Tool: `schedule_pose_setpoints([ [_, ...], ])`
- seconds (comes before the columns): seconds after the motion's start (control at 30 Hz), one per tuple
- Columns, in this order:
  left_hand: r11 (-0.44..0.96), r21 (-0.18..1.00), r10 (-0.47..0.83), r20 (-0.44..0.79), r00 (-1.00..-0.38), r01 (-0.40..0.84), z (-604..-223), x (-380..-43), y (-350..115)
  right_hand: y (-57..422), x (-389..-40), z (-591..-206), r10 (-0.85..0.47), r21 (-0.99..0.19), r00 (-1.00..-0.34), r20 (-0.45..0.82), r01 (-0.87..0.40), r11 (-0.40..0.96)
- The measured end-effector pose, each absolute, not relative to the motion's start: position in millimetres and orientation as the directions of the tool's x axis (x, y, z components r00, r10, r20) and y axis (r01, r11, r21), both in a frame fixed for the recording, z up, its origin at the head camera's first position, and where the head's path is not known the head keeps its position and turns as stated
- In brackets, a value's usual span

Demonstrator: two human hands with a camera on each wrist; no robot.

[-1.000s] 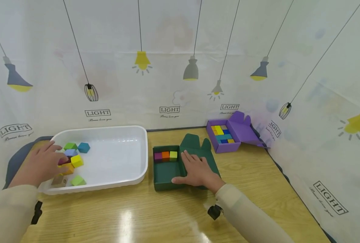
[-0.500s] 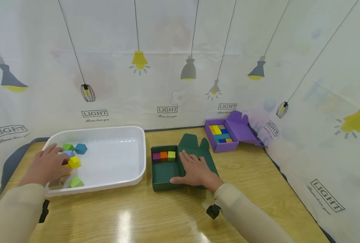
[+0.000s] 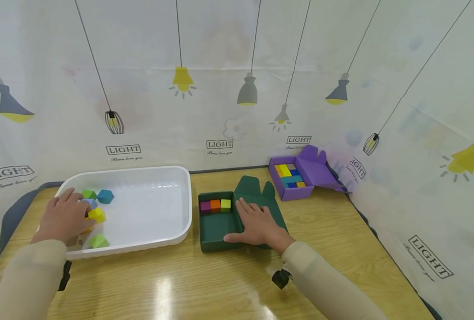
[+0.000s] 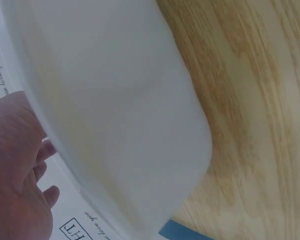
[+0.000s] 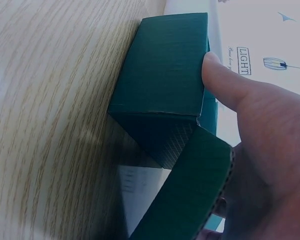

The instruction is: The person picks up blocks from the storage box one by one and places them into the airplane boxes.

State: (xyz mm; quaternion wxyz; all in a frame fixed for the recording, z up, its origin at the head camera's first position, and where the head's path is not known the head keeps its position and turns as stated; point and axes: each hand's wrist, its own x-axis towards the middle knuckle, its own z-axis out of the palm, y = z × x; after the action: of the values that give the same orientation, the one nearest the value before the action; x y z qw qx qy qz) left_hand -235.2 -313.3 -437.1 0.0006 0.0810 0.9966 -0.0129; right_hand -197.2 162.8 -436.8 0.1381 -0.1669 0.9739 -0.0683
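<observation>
My left hand (image 3: 64,216) reaches over the left end of a white tray (image 3: 153,242). Its fingers are bent down among loose coloured blocks. A yellow block (image 3: 97,215) lies against the fingertips, and a dark red one shows beneath them. Whether the fingers pinch a block is hidden; in the left wrist view the wall of the tray (image 4: 125,100) blocks the fingertips. My right hand (image 3: 258,224) rests with fingers extended on the hinge side of an open green box (image 3: 217,246), thumb on its near edge. Purple, orange and lime cubes (image 3: 226,206) line the box's far side.
A purple box (image 3: 297,194) full of coloured blocks stands open at the back right. Green (image 3: 89,194), teal (image 3: 105,196) and lime blocks (image 3: 98,241) lie around my left hand in the tray. A printed backdrop (image 3: 157,115) rises behind the wooden table (image 3: 173,284).
My left hand has shifted slightly right and lower over the blocks, covering more of the orange and dark red ones. The right hand stays on the green box. The head view has turned slightly.
</observation>
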Motion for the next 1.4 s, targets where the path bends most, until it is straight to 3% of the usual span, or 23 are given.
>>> schedule_pose_setpoints([
  [0.57, 0.979, -0.057, 0.197, 0.05, -0.979, 0.194, -432.2, -231.6, -306.1, 161.6, -196.8, -435.4, -0.35, -0.19, -0.902, -0.253, -0.308, 0.932],
  [0.8, 0.976, -0.006, 0.219, 0.087, -0.972, 0.219, -412.0, -236.3, -292.4, 163.0, -196.5, -436.3, -0.342, -0.176, -0.903, -0.259, -0.304, 0.936],
  [1.07, 0.957, 0.08, 0.264, 0.165, -0.95, 0.28, -389.4, -238.2, -247.6, 163.2, -196.8, -436.6, -0.341, -0.177, -0.903, -0.262, -0.303, 0.937],
  [1.4, 0.907, 0.081, 0.393, 0.193, -0.899, 0.414, -368.7, -240.3, -171.4, 162.3, -196.1, -436.2, -0.344, -0.191, -0.904, -0.256, -0.301, 0.934],
])
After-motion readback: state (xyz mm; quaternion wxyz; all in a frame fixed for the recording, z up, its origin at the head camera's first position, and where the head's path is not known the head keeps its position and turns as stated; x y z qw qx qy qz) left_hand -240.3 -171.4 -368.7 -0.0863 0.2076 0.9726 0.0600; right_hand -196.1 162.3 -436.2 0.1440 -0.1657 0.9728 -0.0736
